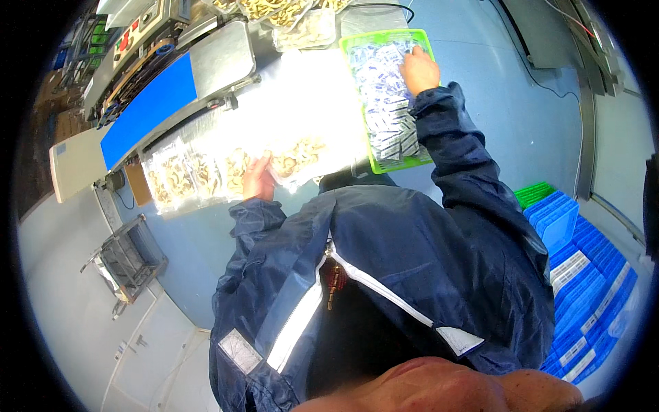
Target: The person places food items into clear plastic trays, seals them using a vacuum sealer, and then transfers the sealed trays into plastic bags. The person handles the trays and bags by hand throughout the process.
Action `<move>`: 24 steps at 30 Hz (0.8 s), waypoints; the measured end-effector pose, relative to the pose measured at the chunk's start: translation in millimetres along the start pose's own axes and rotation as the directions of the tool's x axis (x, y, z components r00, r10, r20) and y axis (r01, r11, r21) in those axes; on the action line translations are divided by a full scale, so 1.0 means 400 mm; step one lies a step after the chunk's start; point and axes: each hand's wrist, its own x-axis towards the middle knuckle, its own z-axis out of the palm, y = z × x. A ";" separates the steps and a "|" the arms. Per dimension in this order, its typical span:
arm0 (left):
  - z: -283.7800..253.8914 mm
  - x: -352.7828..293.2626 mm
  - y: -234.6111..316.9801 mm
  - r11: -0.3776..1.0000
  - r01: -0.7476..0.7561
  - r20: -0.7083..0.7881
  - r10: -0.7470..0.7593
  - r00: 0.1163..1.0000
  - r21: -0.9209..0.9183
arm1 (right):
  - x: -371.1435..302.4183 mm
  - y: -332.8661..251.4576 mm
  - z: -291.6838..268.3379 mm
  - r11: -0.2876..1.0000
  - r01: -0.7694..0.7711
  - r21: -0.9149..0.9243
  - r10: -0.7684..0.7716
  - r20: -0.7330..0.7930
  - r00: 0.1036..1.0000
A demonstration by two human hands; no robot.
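A clear plastic bag of pale sliced pieces, perhaps mushroom (299, 156), lies at the near edge of the bright table. My left hand (259, 178) grips its left edge, fingers closed on the plastic. More filled clear bags (180, 180) lie in a row to the left of that hand. On the right, a bright green basket (375, 162) holds a heap of small white and blue sachets (381, 82). My right hand (420, 71) reaches into its far right corner with curled fingers. What those fingertips hold is hidden.
A machine with a blue belt (152, 110) and a metal plate (221, 58) stands at the left. More filled bags (305, 29) lie at the far side of the table (302, 89). Blue crates (583, 288) are stacked at the lower right. A dark metal-framed stand (130, 257) is at the lower left.
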 end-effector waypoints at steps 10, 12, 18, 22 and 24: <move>-0.077 -0.042 0.020 0.996 0.014 0.035 -0.011 0.999 -0.092 | -0.073 -0.054 -0.233 0.717 -0.003 0.698 0.093 -0.091 0.991; -0.080 -0.047 0.029 0.986 0.045 0.082 -0.032 0.996 -0.163 | -0.099 -0.138 -0.281 0.469 -0.057 0.881 -0.002 0.065 0.998; -0.114 -0.094 0.068 0.970 0.009 0.156 0.030 0.987 -0.244 | -0.101 -0.218 -0.327 0.767 0.232 0.598 -0.101 -0.245 0.964; -0.182 -0.128 0.072 0.970 -0.011 0.114 0.040 0.993 -0.243 | -0.030 -0.052 -0.153 0.996 0.005 0.089 0.013 -0.199 0.980; -0.220 -0.130 0.065 0.966 0.005 0.108 0.024 0.994 -0.260 | -0.062 -0.058 -0.102 0.995 0.052 -0.081 -0.056 -0.038 0.998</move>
